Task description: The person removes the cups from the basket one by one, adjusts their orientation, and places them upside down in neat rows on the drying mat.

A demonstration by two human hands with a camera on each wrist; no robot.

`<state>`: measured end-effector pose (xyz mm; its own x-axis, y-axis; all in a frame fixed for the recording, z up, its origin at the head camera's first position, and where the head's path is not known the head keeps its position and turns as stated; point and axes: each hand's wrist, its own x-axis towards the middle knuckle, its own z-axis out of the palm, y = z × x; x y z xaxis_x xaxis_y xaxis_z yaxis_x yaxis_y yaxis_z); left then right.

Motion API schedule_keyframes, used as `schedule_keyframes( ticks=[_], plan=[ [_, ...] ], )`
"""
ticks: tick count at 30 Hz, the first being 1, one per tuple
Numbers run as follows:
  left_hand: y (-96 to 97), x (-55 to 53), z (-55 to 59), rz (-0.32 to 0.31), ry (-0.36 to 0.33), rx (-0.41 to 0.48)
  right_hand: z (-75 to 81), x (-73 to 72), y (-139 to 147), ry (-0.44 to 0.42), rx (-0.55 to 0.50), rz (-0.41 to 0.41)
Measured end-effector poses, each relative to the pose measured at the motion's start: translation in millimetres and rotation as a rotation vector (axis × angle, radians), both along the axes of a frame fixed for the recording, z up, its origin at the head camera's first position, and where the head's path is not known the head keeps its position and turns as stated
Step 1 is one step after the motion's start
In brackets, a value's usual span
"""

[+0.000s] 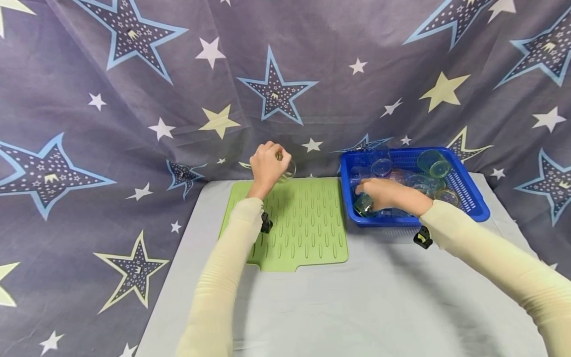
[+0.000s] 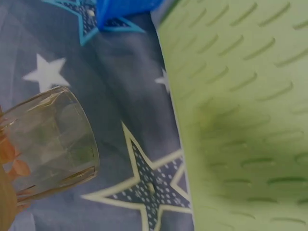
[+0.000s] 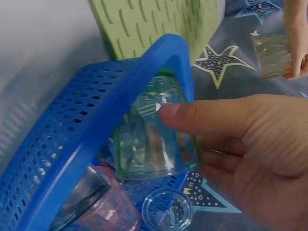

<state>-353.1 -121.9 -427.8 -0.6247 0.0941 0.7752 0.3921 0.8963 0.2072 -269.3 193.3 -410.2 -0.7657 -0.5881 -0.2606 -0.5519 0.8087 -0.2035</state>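
Note:
My left hand grips a clear glass tumbler near its base, over the far edge of a green ridged mat. In the left wrist view the tumbler lies tilted on its side, its rim pointing away from the fingers. Over at the blue plastic basket, my right hand reaches in at the near left corner. Thumb and fingers there pinch a green-tinted glass, which sits inside the basket wall and is partly covered by the rim in the right wrist view.
Several more glasses fill the basket, among them a pinkish one, a small clear one and a greenish one. A white cloth covers the table. Behind it hangs a grey star-patterned curtain.

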Motion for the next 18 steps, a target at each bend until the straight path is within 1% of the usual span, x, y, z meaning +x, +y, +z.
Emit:
schedule_keyframes(
  ticks=[4,10,15,18],
  plan=[
    [-12.4,-4.5,-6.7,0.033,-0.04,-0.027,-5.8,0.2,0,0.014,0.03,-0.002],
    [-31.1,-9.9,-19.9,0.067,-0.069,-0.085,-10.8,0.1,-2,0.022,0.072,-0.01],
    [-45.8,-11.9,-29.7,0.093,-0.117,-0.132,-13.3,1.3,-5,0.052,0.115,0.009],
    [-53.5,-12.3,-36.2,0.112,-0.16,-0.155,-14.7,3.0,-7,0.094,0.142,0.039]
  ],
)
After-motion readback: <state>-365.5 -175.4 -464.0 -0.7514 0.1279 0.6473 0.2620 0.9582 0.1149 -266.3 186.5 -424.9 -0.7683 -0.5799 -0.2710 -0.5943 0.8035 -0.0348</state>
